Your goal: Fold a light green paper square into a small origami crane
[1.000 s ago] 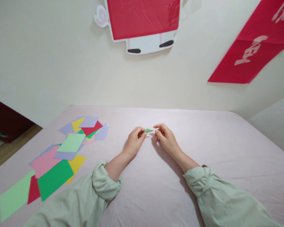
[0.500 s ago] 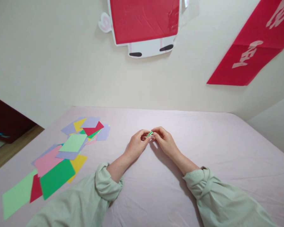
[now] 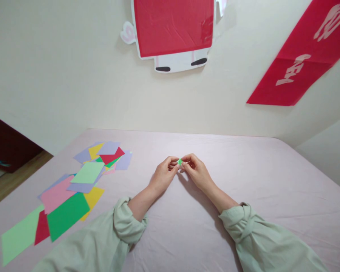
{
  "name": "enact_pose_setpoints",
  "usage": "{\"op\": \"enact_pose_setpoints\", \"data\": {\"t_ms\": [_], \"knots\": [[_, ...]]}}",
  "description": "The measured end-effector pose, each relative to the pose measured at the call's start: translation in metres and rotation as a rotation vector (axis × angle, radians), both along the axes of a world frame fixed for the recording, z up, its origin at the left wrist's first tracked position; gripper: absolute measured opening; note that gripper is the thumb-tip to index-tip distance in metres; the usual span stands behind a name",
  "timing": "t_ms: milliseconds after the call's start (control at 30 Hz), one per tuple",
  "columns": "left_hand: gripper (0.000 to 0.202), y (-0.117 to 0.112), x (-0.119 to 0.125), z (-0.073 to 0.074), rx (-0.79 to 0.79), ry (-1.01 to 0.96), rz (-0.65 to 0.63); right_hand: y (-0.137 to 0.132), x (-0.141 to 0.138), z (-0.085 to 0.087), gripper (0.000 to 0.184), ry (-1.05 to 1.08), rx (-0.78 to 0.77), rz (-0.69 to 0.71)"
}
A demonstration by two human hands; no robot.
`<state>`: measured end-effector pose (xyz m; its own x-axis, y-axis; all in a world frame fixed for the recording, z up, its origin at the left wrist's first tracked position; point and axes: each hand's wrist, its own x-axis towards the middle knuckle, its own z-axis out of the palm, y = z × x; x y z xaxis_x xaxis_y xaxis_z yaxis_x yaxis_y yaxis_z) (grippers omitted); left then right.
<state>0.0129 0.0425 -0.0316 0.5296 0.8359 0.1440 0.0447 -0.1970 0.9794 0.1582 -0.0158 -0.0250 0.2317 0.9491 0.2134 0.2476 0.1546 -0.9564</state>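
Between my two hands is a small folded piece of green paper (image 3: 180,162), light and darker green, held just above the middle of the table. My left hand (image 3: 164,172) pinches its left side between thumb and fingers. On the other side, my right hand (image 3: 197,170) grips it with thumb and forefinger, the remaining fingers curled. Fingertips cover the paper's edges, so its full shape is hidden.
A spread of coloured paper sheets (image 3: 69,215) overlaps on the left of the table, which has a pale pink cloth (image 3: 260,181). Behind it rises a white wall (image 3: 73,68) with a red cartoon poster (image 3: 174,26) and a red banner (image 3: 289,64).
The green paper has turned between my fingers: it was a narrow slanted strip and now shows a broader, striped face. My hands stay in nearly the same place.
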Motion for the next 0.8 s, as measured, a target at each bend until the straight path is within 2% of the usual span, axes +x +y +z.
{"op": "enact_pose_setpoints", "data": {"t_ms": [367, 633, 800], "knots": [[0.029, 0.002, 0.001, -0.002, -0.076, -0.025, 0.016, 0.001, 0.004, -0.008, 0.008, -0.086, -0.013, -0.018], [0.025, 0.002, 0.0, -0.001, -0.048, -0.006, -0.01, -0.002, 0.001, 0.0, 0.01, -0.144, -0.005, -0.013], [0.032, 0.002, 0.001, -0.001, -0.021, 0.037, 0.031, -0.002, 0.0, 0.003, 0.011, -0.201, 0.024, -0.033]]}}
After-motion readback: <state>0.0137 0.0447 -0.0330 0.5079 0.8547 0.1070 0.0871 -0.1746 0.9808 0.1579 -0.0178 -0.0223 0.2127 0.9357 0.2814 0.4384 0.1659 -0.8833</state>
